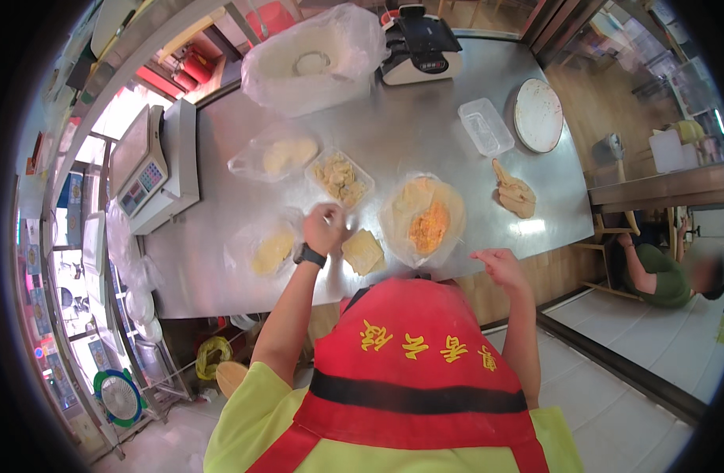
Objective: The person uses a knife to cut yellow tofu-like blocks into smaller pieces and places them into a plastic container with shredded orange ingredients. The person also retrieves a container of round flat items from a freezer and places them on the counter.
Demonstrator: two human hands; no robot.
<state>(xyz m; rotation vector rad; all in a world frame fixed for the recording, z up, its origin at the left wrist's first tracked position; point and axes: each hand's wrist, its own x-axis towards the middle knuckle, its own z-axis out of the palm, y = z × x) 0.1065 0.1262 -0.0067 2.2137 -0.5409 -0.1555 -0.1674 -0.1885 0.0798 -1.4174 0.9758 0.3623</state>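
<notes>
My left hand [324,227], blurred and with curled fingers, is above the table between a clear plastic tub of folded dumplings [339,180] and a stack of square dough wrappers [363,252]. Whether it holds anything is unclear. My right hand [505,266] is at the table's front edge, thumb and forefinger pinched together; I cannot tell if something thin is between them. To its left, a bag-lined bowl [397,207] contains orange minced filling [430,228]. More pale wrappers [273,252] lie in a clear bag to the left of my left hand.
Dough in a bag [289,155] lies behind the tub on the steel table [409,130]. A scale [146,177] stands left. At right are a cloth [515,192], an empty plastic tub [486,127] and a round white board [538,115]. A bag-covered container [314,88] and a black-lidded machine [424,53] stand behind.
</notes>
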